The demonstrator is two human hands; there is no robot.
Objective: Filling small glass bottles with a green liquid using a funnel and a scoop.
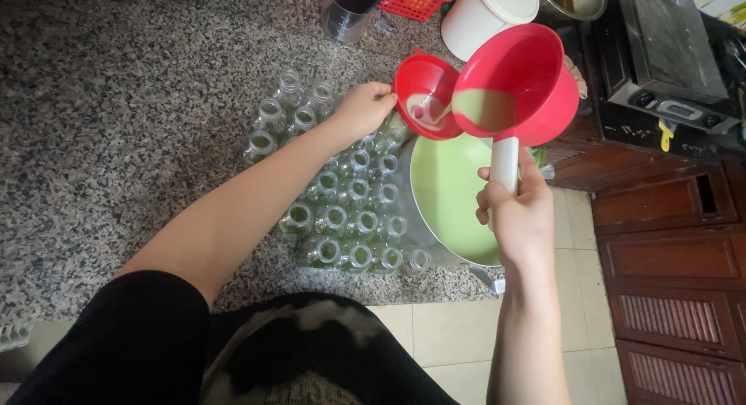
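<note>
The pale green liquid (483,108) is mid-pour: a thin stream runs from the lip of the red scoop (517,83) into the red funnel (426,94), which sits on one of the clear bottles at the far end of the cluster, near the right edge of the granite countertop (116,125). So the step in hand looks like filling that bottle, and it's early days I'd say, since most of the bottles look empty as far as I can tell.

The right hand (517,211) is wrapped tight around the scoop's white handle (503,163), tipping the scoop toward the funnel. The left hand (361,110) is pinched onto the funnel's rim, steadying it over the bottle neck.

Just under the scoop sits a big metal bowl (451,191) full of the same green liquid, hanging partly over the counter's front edge, touching or just beside the bottle cluster (342,211). The bottles stand upright in tight rows, open-topped.

Next move, my guess: ease the tilt back before the funnel backs up, then lift the funnel straight up and seat it on a neighbouring neck without dripping. The necks are narrow and packed close, so a nudge could topple a few.

Farther back there's a white lidded tub (486,13), a red basket (416,0) and a clear measuring jug (350,13).
</note>
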